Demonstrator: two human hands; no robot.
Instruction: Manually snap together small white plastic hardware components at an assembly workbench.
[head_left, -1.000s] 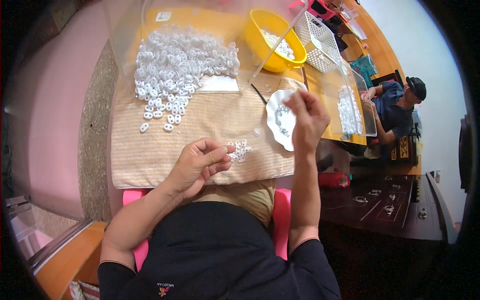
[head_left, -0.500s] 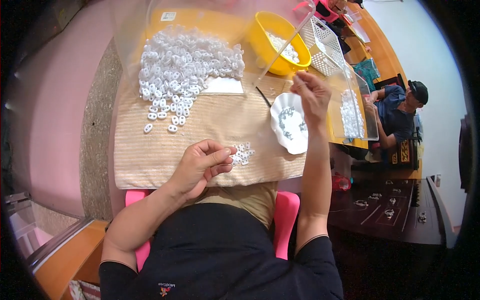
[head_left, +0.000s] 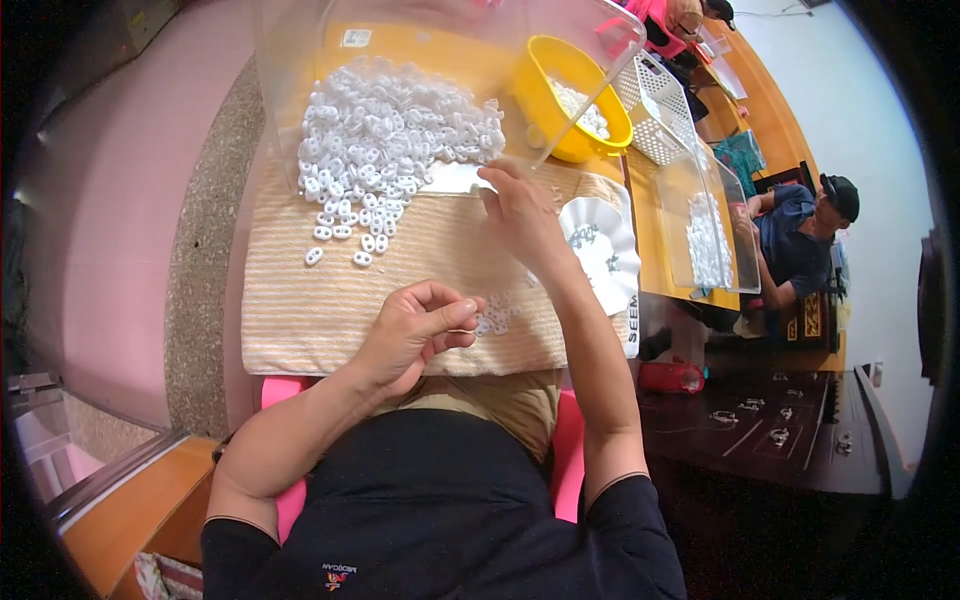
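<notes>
My left hand (head_left: 425, 330) hovers over the near part of the striped towel (head_left: 300, 330), thumb and forefinger pinched together. What they grip, if anything, is too small to make out. Beside those fingertips lies a small group of white plastic pieces (head_left: 497, 318). Farther up the towel, my right hand (head_left: 527, 222) reaches in, somewhat smeared by motion, its fingers curled toward the thumb. Whatever is between them cannot be made out. A heap of white oval two-hole pieces (head_left: 385, 125) is to its left. To its right stands a white scalloped dish (head_left: 612, 285) with small grey-green pieces.
A clear plastic bin (head_left: 300, 40) lies open toward me around the heap. Beyond the dish are a yellow basin (head_left: 565, 142) with white pieces, a white perforated basket (head_left: 655, 110) and another clear bin (head_left: 745, 280). A person in a dark cap (head_left: 840, 195) sits at the right.
My right hand has swung left and nearer, from beside the yellow basin to the towel's middle, uncovering the basin's front rim. My left hand keeps its pinch with little movement.
</notes>
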